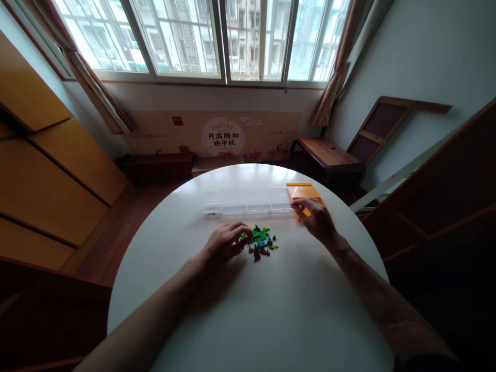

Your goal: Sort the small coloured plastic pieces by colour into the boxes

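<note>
A small heap of toy building bricks, green, brown, yellow and blue, lies loose on the white table. At its left edge is my left hand, fingers curled in and touching the bricks; what is between the fingertips is hidden. Beyond the heap lies a long clear plastic box with compartments. My right hand is over the right end of that box, beside an orange plastic tray. Thumb and fingers are pinched together there, and anything in them is too small to name.
The round white table has a curved edge on all sides. Past it on the right stands a wooden chair. A printed cardboard panel leans below the window, and a wooden cabinet is on the left.
</note>
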A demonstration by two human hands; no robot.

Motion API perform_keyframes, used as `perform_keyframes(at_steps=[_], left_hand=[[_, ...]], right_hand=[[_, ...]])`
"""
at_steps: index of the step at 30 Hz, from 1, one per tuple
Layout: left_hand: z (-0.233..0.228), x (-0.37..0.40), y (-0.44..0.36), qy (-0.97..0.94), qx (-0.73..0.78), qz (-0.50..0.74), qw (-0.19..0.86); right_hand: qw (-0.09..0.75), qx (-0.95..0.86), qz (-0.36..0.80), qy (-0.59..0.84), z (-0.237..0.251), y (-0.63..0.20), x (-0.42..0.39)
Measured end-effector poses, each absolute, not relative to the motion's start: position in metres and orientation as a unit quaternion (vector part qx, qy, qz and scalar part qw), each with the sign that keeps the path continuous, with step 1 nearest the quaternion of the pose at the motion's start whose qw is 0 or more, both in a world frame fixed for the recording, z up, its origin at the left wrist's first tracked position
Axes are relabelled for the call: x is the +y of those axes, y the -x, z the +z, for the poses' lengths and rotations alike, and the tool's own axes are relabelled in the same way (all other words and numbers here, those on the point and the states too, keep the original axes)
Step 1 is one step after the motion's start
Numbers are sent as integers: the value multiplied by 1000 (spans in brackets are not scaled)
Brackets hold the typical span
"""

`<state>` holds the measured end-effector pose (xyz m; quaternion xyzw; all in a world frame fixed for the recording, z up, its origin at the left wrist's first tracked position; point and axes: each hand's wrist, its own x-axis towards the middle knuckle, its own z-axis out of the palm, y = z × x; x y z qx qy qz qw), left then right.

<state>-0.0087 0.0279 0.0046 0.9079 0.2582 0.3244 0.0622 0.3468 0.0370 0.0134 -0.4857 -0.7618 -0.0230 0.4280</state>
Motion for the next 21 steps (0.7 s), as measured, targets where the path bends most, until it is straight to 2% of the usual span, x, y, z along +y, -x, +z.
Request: perform_keyframes(at_steps=[5,10,16,21], left_hand=[[11,25,10,-909,260,319,63],[12,26,10,-903,270,329,53],[10,25,7,-888,291,346,82],[13,21,-3,-880,286,360,123]], right_hand=[[374,-725,-43,577,7,-372,48],[356,-738,-53,571,3,-369,48],[408,-771,-35,487,13,-333,29],[383,-855,33,349,8,-294,14]])
